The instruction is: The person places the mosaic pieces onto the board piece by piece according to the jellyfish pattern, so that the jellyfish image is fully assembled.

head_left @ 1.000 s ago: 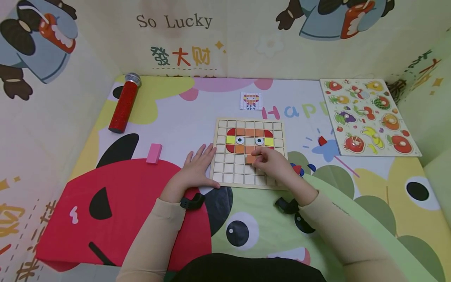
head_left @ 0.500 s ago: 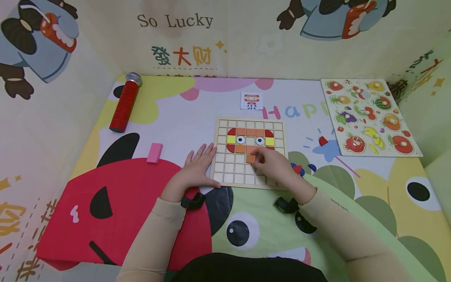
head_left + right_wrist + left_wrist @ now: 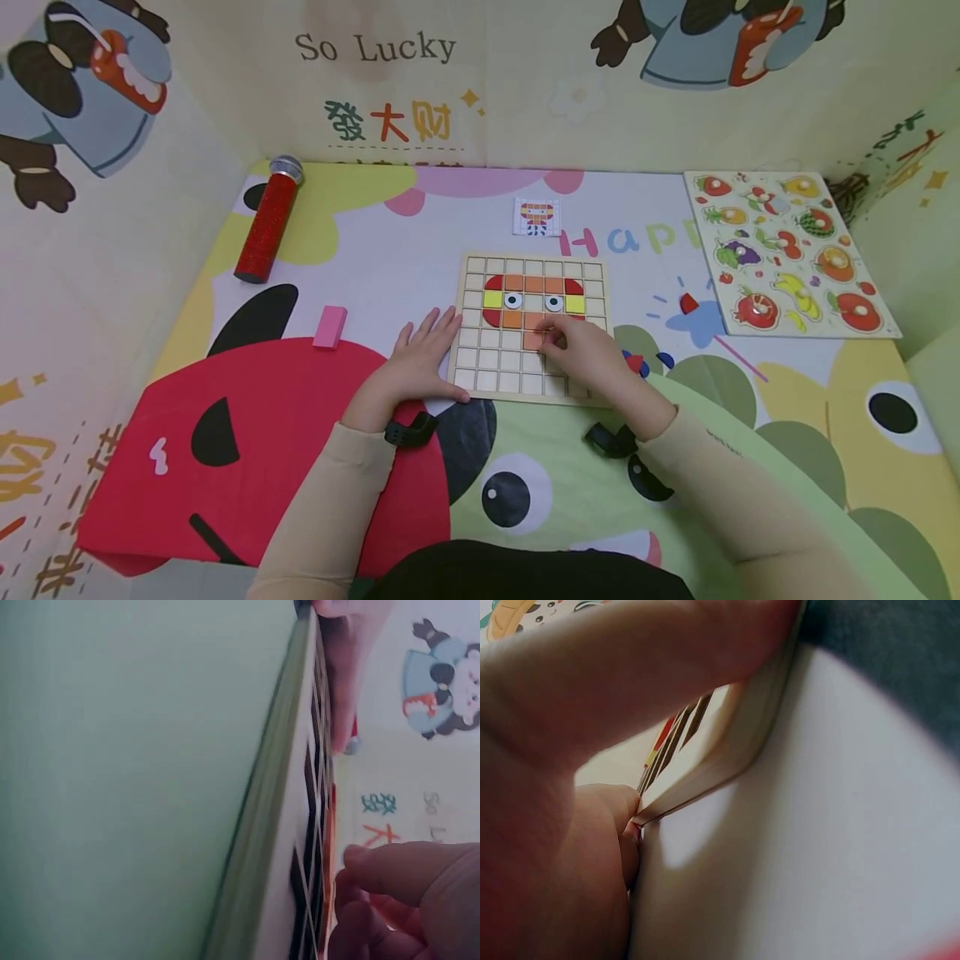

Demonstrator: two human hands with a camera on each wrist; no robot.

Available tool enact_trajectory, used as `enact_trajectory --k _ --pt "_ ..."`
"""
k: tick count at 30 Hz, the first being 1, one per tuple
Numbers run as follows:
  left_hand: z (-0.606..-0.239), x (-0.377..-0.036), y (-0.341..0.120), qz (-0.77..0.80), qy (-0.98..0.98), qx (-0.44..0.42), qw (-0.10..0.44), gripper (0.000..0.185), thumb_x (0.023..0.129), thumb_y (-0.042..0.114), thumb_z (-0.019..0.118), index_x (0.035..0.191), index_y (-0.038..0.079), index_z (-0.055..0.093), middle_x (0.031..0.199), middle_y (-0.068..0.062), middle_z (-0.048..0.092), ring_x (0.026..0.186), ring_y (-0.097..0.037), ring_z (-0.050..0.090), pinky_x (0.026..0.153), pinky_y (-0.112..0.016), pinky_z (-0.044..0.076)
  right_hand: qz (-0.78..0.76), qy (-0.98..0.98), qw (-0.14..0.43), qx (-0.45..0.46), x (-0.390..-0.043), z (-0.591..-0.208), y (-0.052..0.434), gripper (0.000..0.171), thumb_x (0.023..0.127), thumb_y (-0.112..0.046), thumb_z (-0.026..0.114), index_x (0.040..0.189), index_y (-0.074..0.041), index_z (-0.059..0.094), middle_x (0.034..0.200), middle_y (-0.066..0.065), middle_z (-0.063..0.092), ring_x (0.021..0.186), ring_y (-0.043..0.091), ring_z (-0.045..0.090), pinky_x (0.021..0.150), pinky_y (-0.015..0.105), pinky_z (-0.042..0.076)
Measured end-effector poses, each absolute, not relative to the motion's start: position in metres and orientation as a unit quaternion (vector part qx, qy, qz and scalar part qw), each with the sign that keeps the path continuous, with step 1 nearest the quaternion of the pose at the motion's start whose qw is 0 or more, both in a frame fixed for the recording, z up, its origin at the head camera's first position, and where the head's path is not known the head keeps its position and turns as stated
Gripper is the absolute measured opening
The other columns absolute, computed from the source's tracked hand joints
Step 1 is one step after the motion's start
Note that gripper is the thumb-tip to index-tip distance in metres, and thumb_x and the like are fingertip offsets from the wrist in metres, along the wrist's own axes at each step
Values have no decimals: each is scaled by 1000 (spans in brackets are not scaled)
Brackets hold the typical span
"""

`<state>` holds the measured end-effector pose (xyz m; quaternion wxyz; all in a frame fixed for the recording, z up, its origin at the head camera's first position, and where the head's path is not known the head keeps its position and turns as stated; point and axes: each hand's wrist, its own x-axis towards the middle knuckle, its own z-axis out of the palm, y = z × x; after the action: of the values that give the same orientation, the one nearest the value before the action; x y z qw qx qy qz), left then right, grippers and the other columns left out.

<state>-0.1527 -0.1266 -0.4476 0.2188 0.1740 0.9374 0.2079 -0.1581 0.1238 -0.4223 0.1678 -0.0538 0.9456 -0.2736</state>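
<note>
A wooden grid board (image 3: pixel 480 367) lies on the play mat, with a partly built face of red, orange and yellow tiles in its upper rows. My right hand (image 3: pixel 581 350) reaches over the board and pinches an orange square tile (image 3: pixel 534 339) in a cell just under the face. In the right wrist view its curled fingers (image 3: pixel 405 900) sit beside the board's edge (image 3: pixel 277 825). My left hand (image 3: pixel 420 358) lies flat with straight fingers against the board's left edge, thumb at the lower left corner. The left wrist view shows that thumb (image 3: pixel 592 697) over the board's rim (image 3: pixel 727 750).
A small pattern card (image 3: pixel 536 216) lies behind the board. A fruit peg puzzle (image 3: pixel 787 250) sits at the right, a red glitter tube (image 3: pixel 266 221) and a pink block (image 3: pixel 329 326) at the left. Loose red and blue pieces (image 3: pixel 636 362) lie right of the board. Padded walls enclose the mat.
The orange tile has settled lower into its cell under my right fingers. My left hand has stayed where it was.
</note>
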Motion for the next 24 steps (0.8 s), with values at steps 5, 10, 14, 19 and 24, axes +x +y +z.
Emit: enact_trajectory --k 5,10,14,19,24 --pt "-448 -153 -126 211 937 175 219 118 59 45 79 147 17 7 155 -1 3 141 -24 -4 109 -57 0 -323 933 157 -18 -154 -417 139 27 88 -22 58 113 -14 59 88 3 59 76 19 51 63 26 42" --pt "-448 -153 -126 205 938 175 217 118 58 44 79 147 17 7 155 -2 3 141 -24 -4 109 -57 0 -330 935 126 -10 -149 -407 159 30 89 -22 57 116 -10 56 91 6 59 74 20 51 57 25 42" --pt "-446 -153 -127 205 939 172 218 118 58 44 80 147 18 7 155 -1 3 141 -23 -4 110 -56 0 -329 939 101 6 -145 -399 174 32 88 -21 58 118 -9 55 93 9 58 75 22 51 56 24 44" --pt "-445 -152 -128 204 940 169 216 118 58 44 80 147 18 7 155 -1 3 141 -23 -3 110 -56 0 -347 933 90 23 -141 -394 190 34 89 -21 57 121 -8 53 94 10 57 78 23 50 57 25 45" --pt "-447 -151 -126 200 940 172 218 118 58 46 79 147 19 6 155 0 3 141 -23 -3 110 -55 1 -349 934 80 16 -136 -394 204 35 90 -23 56 121 -7 52 93 10 57 78 23 50 54 25 43"
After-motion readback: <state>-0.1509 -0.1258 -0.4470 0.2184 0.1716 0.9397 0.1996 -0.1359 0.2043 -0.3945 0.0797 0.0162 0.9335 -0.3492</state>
